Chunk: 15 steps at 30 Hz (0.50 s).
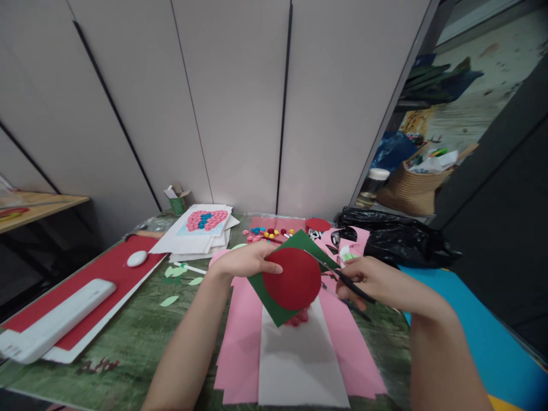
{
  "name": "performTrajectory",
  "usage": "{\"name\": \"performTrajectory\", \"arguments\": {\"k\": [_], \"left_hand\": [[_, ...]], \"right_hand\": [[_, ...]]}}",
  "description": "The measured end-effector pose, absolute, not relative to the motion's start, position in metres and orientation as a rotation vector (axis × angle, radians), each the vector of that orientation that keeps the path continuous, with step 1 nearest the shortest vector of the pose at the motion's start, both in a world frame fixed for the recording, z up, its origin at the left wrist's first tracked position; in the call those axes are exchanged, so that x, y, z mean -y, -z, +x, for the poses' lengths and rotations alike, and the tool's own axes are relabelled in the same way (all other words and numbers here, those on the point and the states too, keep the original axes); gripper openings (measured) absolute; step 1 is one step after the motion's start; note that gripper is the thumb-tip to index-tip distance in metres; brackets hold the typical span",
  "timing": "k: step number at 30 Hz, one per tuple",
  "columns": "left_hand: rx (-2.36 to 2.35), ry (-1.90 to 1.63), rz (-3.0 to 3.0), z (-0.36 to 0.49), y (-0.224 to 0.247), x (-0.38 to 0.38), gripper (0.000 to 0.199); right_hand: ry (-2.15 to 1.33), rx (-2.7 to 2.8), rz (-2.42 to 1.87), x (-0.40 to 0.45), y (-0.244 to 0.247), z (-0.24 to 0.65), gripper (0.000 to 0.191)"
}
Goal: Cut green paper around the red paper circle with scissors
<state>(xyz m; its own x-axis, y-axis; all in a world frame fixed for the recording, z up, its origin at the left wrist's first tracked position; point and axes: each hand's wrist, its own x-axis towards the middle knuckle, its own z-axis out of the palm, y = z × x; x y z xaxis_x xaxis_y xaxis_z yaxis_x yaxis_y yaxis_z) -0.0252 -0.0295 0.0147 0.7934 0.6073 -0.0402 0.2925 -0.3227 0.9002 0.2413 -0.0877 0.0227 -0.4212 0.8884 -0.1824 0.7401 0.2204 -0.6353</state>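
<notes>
My left hand (pixel 252 260) pinches a red paper circle (pixel 295 279) laid over a green paper sheet (pixel 274 311), thumb on top. The two are held up above the table, the green corners sticking out around the circle. My right hand (pixel 362 277) grips black-handled scissors (pixel 353 285), whose blades lie at the right edge of the circle and the green sheet. Beneath them, a white sheet (pixel 302 365) rests on pink paper (pixel 240 354). Some pink rolled pieces (pixel 298 317) on the white sheet are partly hidden by the green sheet.
On the left are a red board (pixel 137 274), a white elongated device (pixel 71 317) and a white mouse-like object (pixel 137 258). Behind lie a heart picture (pixel 205 221) and colourful small pieces (pixel 272 233). A black bag (pixel 394 240) and blue sheet (pixel 466 325) are on the right.
</notes>
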Motion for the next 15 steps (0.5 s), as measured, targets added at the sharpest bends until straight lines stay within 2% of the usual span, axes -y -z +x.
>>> {"name": "performTrajectory", "arguments": {"k": [15], "left_hand": [[-0.674, -0.321, 1.952, -0.0282, -0.0128, 0.026, 0.008]], "right_hand": [[-0.962, 2.269, -1.551, 0.0863, -0.0222, 0.242, 0.025]]}}
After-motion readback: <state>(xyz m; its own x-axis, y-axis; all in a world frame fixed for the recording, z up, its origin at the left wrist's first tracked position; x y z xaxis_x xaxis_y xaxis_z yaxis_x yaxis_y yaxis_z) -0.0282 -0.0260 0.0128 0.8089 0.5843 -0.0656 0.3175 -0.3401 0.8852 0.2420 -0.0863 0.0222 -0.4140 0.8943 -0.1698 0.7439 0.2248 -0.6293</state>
